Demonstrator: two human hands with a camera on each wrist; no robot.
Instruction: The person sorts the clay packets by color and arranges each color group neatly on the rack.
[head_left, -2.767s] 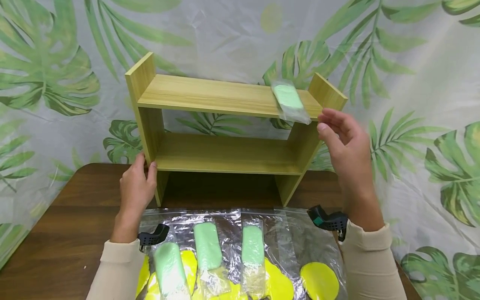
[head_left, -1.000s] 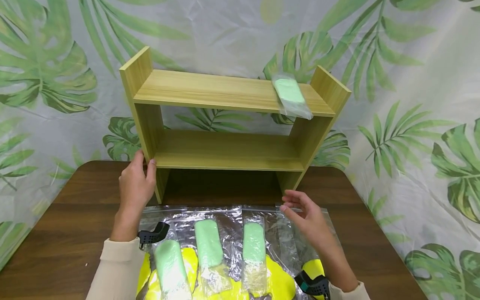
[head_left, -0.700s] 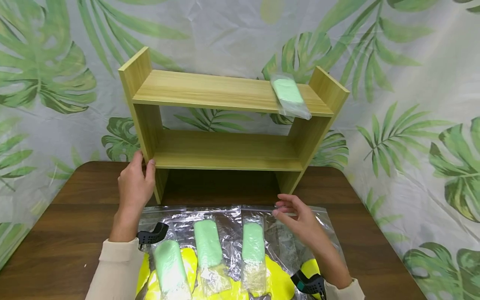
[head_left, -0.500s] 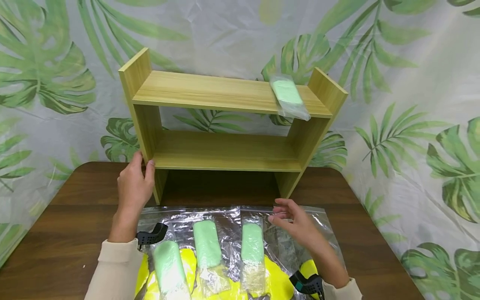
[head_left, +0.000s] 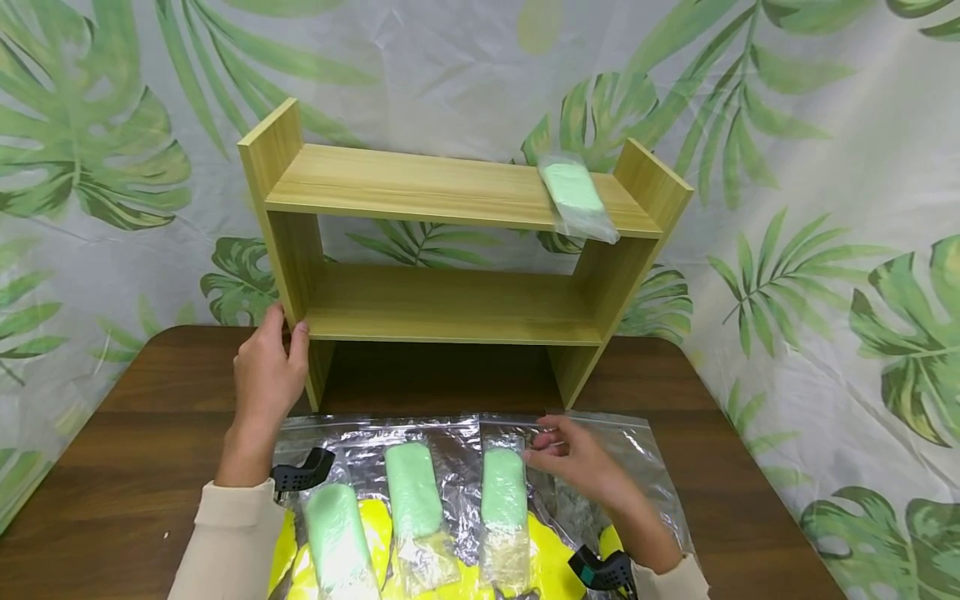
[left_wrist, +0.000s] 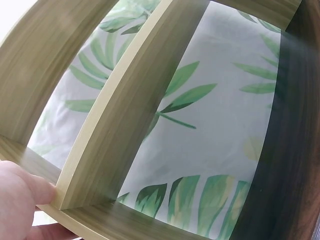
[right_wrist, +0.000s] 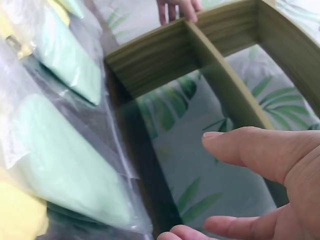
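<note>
My left hand (head_left: pixel 270 367) grips the left side panel of a small wooden shelf (head_left: pixel 450 307), thumb on the front edge and fingers behind it. The left wrist view shows the thumb (left_wrist: pixel 30 187) where the middle board meets that panel. My right hand (head_left: pixel 573 462) holds nothing; its fingers are loosely bent beside the rightmost pale green slab (head_left: pixel 504 487) in a clear bag. In the right wrist view, that slab (right_wrist: pixel 75 165) lies left of the right hand (right_wrist: pixel 280 165). Another bagged green slab (head_left: pixel 573 190) rests on the shelf's top board, its bag overhanging the front edge.
Two more bagged green slabs, one on the left (head_left: pixel 341 529) and one in the middle (head_left: pixel 414 487), lie over large clear zip bags (head_left: pixel 600 429) holding flat yellow pieces (head_left: pixel 551 558). The dark wooden table (head_left: pixel 150 467) meets a leaf-print cloth (head_left: pixel 787 125) behind.
My right hand has come down from the slab on the top board to the table, then moved left and nearer to the rightmost slab. My left hand has stayed on the shelf's side.
</note>
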